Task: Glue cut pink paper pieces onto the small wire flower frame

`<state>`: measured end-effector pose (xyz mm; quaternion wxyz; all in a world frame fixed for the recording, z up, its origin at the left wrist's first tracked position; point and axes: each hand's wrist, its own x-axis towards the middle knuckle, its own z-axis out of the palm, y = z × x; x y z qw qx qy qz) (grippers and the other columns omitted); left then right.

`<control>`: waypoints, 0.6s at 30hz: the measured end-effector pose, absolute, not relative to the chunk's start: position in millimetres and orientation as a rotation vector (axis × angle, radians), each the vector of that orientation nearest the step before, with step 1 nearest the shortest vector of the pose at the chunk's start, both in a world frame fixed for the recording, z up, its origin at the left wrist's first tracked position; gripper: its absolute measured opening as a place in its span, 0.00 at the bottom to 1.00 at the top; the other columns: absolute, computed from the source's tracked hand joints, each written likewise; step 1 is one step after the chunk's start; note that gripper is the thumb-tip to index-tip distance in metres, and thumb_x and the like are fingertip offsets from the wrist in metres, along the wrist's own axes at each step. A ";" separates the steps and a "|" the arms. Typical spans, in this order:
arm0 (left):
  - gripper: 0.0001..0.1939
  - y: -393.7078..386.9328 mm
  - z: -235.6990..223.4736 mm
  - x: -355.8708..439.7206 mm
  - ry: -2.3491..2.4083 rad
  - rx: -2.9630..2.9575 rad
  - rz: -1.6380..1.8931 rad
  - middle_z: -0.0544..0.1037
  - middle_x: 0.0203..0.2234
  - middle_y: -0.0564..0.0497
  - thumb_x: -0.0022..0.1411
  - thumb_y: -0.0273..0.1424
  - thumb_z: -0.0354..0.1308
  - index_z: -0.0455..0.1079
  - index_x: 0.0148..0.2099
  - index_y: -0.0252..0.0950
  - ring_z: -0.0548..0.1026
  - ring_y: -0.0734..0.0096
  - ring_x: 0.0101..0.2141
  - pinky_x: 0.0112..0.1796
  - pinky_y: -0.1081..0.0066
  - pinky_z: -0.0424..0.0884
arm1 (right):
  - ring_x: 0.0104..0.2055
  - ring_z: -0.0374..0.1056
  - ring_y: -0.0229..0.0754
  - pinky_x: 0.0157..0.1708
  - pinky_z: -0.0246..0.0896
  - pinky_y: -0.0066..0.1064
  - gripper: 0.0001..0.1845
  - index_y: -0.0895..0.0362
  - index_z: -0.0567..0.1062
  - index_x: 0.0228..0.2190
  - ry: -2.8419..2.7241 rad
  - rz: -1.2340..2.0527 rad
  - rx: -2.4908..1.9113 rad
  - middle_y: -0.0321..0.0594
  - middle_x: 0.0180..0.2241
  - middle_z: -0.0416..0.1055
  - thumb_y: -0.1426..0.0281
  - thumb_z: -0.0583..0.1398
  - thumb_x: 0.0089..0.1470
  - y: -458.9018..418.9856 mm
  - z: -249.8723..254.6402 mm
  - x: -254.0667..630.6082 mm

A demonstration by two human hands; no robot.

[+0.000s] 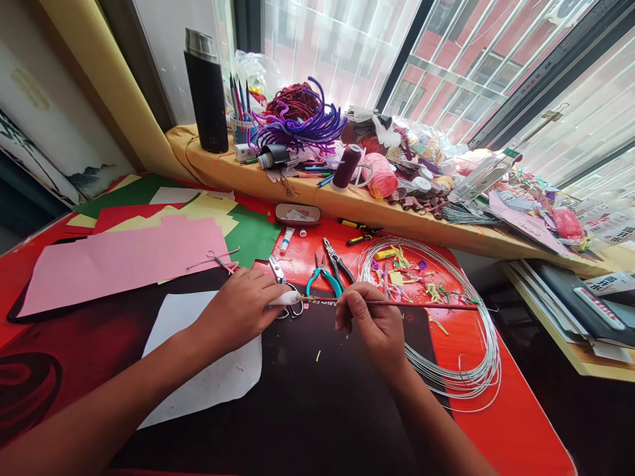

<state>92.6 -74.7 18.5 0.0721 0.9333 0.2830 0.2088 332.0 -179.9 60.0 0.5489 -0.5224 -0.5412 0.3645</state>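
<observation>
The left hand [235, 311] is curled narrow around a small white piece [285, 299], with only its end showing past the fingers (what it is, I can't make out, since the rest sits inside the grip). The right hand [372, 324] pinches a slim red-handled paintbrush [397, 305] the way one holds a pencil, a grip that looks suited to fine control. The brush tip points across at the white piece, touching it or just beside it; the angle hides which.

Everything else reads from the coil of silver wire [446, 357], which lies to the right of the right hand, with the brush handle crossing above it. Just left of the coil, teal-handled pliers [313, 277] and black-handled pliers [337, 261] lie close to the hands, probably kept there for easy reach. Bright paper scraps [401, 274] sit inside the coil's curve. Farther left of the coil, small scissors [218, 260] rest on a pink card [119, 264], and a white paper sheet [198, 357] lies under the left wrist. A looped metal tool [292, 307] is half hidden behind the left hand, so its kind is unclear. Behind the coil, a wooden windowsill [347, 211] carries purple pipe cleaners [302, 129] and a black flask [206, 92] — well out of the working area.
</observation>
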 end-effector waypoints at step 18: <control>0.10 -78.3 15.2 88.8 0.811 2.652 0.632 0.84 0.39 0.50 0.75 0.33 0.59 0.79 0.54 0.43 0.76 0.58 0.42 0.45 0.59 0.64 | 0.23 0.71 0.38 0.21 0.62 0.28 0.21 0.54 0.78 0.34 -1.304 0.851 -1.247 0.35 0.26 0.72 0.52 0.61 0.72 -178.6 55.3 334.4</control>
